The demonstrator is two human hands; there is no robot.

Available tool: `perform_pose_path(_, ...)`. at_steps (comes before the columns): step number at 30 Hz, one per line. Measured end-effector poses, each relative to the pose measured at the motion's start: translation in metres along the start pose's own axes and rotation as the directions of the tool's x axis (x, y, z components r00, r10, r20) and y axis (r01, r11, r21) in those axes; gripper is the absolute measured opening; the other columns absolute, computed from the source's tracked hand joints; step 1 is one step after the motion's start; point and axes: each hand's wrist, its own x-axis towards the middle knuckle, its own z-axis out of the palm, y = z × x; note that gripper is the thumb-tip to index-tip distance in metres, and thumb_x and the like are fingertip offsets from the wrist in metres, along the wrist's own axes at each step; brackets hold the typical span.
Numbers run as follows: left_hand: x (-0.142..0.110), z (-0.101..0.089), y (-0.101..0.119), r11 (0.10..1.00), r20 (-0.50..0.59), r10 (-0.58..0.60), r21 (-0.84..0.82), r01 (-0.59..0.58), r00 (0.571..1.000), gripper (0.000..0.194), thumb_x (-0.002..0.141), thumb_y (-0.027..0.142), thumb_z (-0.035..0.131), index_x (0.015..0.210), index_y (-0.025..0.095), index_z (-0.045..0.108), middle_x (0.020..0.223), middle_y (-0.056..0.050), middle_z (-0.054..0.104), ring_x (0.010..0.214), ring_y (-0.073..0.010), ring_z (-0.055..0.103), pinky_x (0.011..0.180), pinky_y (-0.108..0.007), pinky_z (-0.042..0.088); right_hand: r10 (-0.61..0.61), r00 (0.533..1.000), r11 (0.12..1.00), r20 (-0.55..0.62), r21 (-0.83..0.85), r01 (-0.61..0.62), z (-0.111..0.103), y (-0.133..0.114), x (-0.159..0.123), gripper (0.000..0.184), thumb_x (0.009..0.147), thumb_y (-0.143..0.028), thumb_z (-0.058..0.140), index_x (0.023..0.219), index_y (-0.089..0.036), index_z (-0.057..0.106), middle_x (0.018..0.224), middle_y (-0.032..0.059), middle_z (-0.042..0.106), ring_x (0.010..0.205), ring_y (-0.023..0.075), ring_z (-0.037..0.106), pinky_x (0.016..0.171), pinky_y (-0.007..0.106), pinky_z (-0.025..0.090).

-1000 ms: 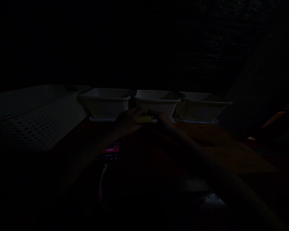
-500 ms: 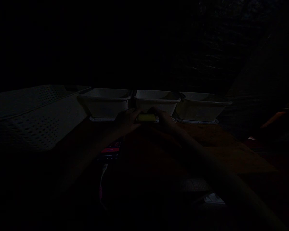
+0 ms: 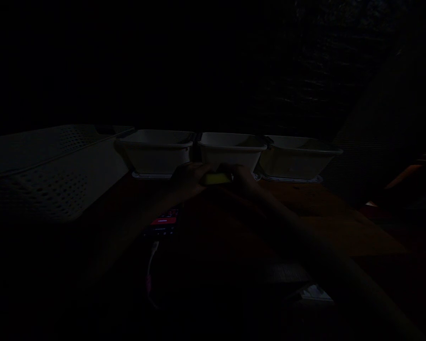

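The scene is very dark. Both my hands meet in front of the middle white tub [image 3: 231, 148]. My left hand [image 3: 187, 181] and my right hand [image 3: 242, 178] are each closed on an end of a small yellow-green block [image 3: 216, 178] held between them, just above the brown table [image 3: 305, 203]. The fingers are only dimly visible.
Three white tubs stand in a row at the table's back: left tub [image 3: 156, 151], middle, right tub [image 3: 294, 158]. A perforated white basket [image 3: 46, 175] lies at left. A phone with a red screen [image 3: 162, 221] and a cable [image 3: 149, 265] lie near my left forearm.
The block and both hands shifted slightly, rising a little half a second ago and coming back down. Both hands kept hold of it throughout.
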Motion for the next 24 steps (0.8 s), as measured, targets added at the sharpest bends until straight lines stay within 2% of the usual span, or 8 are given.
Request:
perform_pose_path(12, -0.0015, 0.0009, 0.0024, 0.999, -0.026, 0.046, 0.021, -0.046, 0.999, 0.034, 0.072, 0.020, 0.056, 0.106, 0.022, 0.056, 0.097, -0.003, 0.065, 0.087, -0.0187, 0.060, 0.075, -0.029, 0.044, -0.019, 0.998, 0.999, -0.061, -0.041, 0.017, 0.0032, 0.0055, 0.0017, 0.022, 0.072, -0.028, 0.059, 0.091, -0.017, 0.063, 0.078, 0.0033, 0.065, 0.070, 0.0158, 0.057, 0.062, 0.024, 0.037)
perform_pose_path(19, 0.0017, -0.0024, 0.0042, 0.999, 0.001, 0.009, 0.032, -0.009, 1.000, 0.039, 0.071, 0.030, 0.063, 0.107, 0.019, 0.054, 0.103, -0.006, 0.061, 0.096, -0.0226, 0.056, 0.082, -0.033, 0.042, 0.011, 0.997, 0.999, -0.078, -0.044, -0.015, 0.0010, 0.0049, 0.0016, 0.023, 0.071, -0.031, 0.060, 0.089, -0.017, 0.063, 0.075, 0.0029, 0.064, 0.068, 0.0160, 0.057, 0.059, 0.023, 0.035)
perform_pose_path(24, 0.0013, 0.0004, 0.0016, 0.998, -0.009, -0.048, 0.044, 0.048, 0.999, 0.047, 0.074, 0.046, 0.061, 0.111, 0.019, 0.053, 0.103, -0.007, 0.061, 0.095, -0.0233, 0.057, 0.082, -0.035, 0.042, 0.026, 0.991, 0.996, -0.134, -0.077, -0.037, -0.0021, 0.0056, 0.0017, 0.026, 0.068, -0.029, 0.061, 0.091, -0.017, 0.063, 0.077, 0.0043, 0.065, 0.071, 0.0179, 0.058, 0.059, 0.023, 0.035)
